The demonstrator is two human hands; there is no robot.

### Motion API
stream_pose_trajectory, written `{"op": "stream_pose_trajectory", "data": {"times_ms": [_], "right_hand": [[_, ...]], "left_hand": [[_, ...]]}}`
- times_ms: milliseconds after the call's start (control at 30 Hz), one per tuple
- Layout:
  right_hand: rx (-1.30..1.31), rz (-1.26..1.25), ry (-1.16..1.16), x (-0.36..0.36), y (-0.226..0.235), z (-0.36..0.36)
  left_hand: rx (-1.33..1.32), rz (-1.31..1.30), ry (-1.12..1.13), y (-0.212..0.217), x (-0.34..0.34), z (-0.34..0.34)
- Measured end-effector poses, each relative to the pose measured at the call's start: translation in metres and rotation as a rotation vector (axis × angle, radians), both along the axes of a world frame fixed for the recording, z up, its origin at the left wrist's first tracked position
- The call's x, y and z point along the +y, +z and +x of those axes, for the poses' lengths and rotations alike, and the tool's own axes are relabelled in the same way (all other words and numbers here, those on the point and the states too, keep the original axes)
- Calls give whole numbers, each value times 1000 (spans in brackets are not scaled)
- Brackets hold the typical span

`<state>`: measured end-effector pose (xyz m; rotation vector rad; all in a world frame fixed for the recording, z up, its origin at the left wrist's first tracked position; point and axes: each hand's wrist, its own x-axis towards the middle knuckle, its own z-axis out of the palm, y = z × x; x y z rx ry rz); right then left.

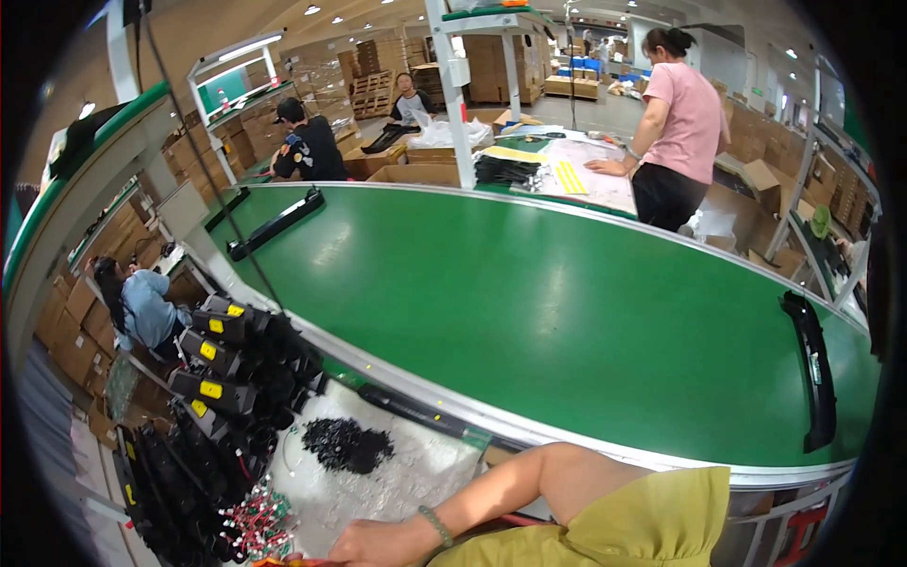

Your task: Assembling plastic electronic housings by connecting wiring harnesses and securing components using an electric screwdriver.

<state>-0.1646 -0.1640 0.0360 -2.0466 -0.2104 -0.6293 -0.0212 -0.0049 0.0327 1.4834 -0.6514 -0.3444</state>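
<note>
My right hand (370, 544) lies at the bottom edge on a white sheet (425, 472), with a green bracelet on the wrist and a yellow sleeve above the elbow. Its fingers are partly cut off by the frame; something red-orange shows just beside them. Close to the left of the hand lies a bundle of red, green and white wires (255, 524). A small heap of black parts (345, 444) sits on the sheet above the hand. My left hand is out of view.
Stacked long black parts with yellow labels (222, 354) fill the left. A wide green conveyor belt (567, 312) carries two black bars (814, 373) (279, 219). People work beyond it: one in pink (675, 132), one in black (307, 146), one seated left (142, 302). Cardboard boxes stand behind.
</note>
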Motion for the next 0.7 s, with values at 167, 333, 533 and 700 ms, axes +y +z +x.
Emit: {"op": "stream_pose_trajectory", "data": {"times_ms": [167, 333, 533, 700], "right_hand": [[-245, 95, -200, 21, -16, 18], [189, 481, -310, 45, 7, 19], [223, 384, -201, 59, 35, 44], [218, 383, -300, 55, 6, 74]], "left_hand": [[-95, -148, -161, 1, -11, -11], [351, -134, -501, 11, 10, 17], [369, -180, -501, 49, 26, 35], [222, -53, -614, 35, 29, 58]]}}
